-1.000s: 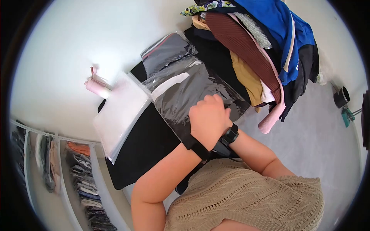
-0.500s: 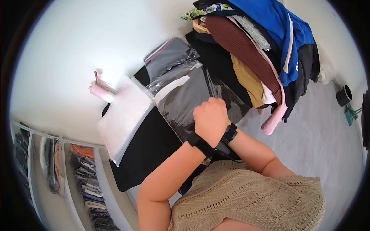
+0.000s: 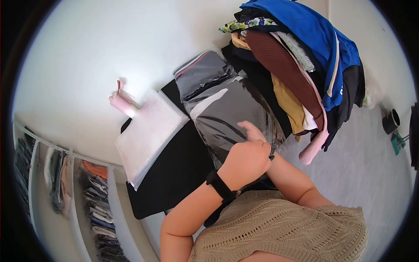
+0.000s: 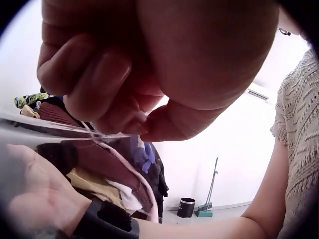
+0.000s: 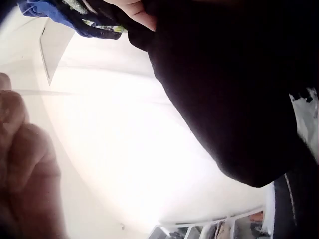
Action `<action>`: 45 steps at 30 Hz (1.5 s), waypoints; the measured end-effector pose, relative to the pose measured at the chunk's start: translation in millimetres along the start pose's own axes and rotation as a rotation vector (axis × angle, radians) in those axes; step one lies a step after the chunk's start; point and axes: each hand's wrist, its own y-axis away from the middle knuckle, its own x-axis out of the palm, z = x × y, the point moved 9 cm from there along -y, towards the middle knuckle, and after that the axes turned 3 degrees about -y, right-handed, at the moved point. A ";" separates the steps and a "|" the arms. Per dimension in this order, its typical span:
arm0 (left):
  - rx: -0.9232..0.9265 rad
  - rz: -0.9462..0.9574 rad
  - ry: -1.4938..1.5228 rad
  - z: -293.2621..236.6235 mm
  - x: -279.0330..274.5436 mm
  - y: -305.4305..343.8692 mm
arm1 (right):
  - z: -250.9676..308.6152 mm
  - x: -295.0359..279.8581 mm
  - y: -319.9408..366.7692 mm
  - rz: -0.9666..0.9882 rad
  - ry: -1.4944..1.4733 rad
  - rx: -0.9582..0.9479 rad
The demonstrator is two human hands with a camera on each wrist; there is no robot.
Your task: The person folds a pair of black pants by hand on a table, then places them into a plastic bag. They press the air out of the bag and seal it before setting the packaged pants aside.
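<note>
A dark garment in clear plastic (image 3: pixel 227 115) lies on the black surface (image 3: pixel 174 153). My left hand (image 3: pixel 248 162) is above it, crossing in front of my right hand (image 3: pixel 254 131). In the left wrist view my left hand (image 4: pixel 144 64) has curled fingers and pinches the edge of clear film (image 4: pixel 65 130). Behind that film lies my right hand (image 4: pixel 42 194), palm showing and fingers loosely extended. The right wrist view has dark cloth (image 5: pixel 224 99) filling much of it, with fingertips (image 5: pixel 137 11) beside the cloth at the top.
Another bagged garment (image 3: pixel 203 72) lies farther back. A stack of clear bags (image 3: pixel 150 135) is at the left, near a pink object (image 3: pixel 123 105). Heaped clothes (image 3: pixel 283 65) are at the right. Shelves of bagged clothes (image 3: pixel 98 205) stand at lower left.
My left hand has moved down and right, overlapping my right wrist. My right hand now shows past it with a finger extended. The head view has shifted slightly.
</note>
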 end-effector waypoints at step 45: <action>-1.022 -0.293 0.913 164.8 25.0 250.3 | 102.8 -65.6 117.3 0.138 0.786 -0.327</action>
